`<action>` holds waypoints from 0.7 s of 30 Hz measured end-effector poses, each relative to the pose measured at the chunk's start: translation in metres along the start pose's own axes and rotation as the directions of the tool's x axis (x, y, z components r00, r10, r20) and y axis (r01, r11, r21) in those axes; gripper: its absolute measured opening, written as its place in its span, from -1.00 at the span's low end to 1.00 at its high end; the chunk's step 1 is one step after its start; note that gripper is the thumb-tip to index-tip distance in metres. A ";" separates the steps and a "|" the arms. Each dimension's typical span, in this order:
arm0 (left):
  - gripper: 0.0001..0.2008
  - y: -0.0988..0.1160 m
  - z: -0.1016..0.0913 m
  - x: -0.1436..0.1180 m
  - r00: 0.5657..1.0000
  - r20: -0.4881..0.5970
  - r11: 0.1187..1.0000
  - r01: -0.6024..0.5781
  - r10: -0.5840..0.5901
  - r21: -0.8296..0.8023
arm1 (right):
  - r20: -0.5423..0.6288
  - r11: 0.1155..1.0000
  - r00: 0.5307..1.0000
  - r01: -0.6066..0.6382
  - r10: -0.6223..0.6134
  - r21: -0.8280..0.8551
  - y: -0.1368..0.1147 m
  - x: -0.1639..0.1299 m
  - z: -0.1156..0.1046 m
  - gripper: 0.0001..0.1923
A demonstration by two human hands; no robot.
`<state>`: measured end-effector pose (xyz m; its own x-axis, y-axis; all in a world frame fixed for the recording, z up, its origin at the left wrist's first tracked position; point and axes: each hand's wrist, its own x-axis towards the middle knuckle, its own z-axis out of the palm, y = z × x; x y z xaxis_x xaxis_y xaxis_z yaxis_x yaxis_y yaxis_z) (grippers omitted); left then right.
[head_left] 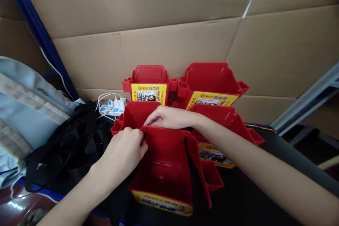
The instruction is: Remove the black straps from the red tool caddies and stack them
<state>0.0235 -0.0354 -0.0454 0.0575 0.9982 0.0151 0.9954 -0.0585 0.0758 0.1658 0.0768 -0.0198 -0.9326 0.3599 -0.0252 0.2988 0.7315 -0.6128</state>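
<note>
A red plastic box [166,162] with a yellow label stands closest to me, its open top facing up. My left hand [128,148] is closed at the left slot in its back wall, pinching a bit of black strap [144,135] there. From behind that wall, my right hand [166,117] reaches to the same corner with curled fingers. Its fingertips are partly hidden, and I cannot see what they hold. Another black strap [187,144] shows at the box's right slot.
Several similar red boxes [149,74] stand behind on the black surface [251,190]. A heap of black straps [76,141] lies to the left, near a white power strip [115,109] with cables. Cardboard [172,49] rises at the back, and a blue post [39,24] stands left.
</note>
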 end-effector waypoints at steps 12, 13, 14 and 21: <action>-0.77 -0.025 0.005 0.012 0.969 -0.223 0.957 -0.160 0.106 -0.243 | -0.132 0.760 0.976 0.046 -0.172 -0.649 0.014 0.007 -0.010 -0.77; -0.78 -0.029 0.005 0.014 0.971 -0.186 0.939 -0.199 0.151 -0.279 | -0.198 0.700 0.970 -0.043 -0.142 -0.713 0.014 0.003 -0.013 -0.76; -0.77 -0.033 0.005 0.016 0.972 -0.142 0.922 -0.225 0.189 -0.316 | -0.267 0.637 0.957 -0.137 -0.113 -0.759 0.015 -0.003 -0.017 -0.75; -0.51 -0.042 -0.006 0.052 0.965 -0.068 0.796 -0.246 0.252 -0.554 | -0.625 0.408 0.780 -0.581 0.033 -0.704 0.015 -0.023 -0.040 -0.72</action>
<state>-0.0155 0.0188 -0.0422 0.3007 0.9483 0.1014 0.7353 -0.2982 0.6085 0.2000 0.1029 0.0029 -0.5914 0.6666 0.4537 0.8063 0.4971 0.3206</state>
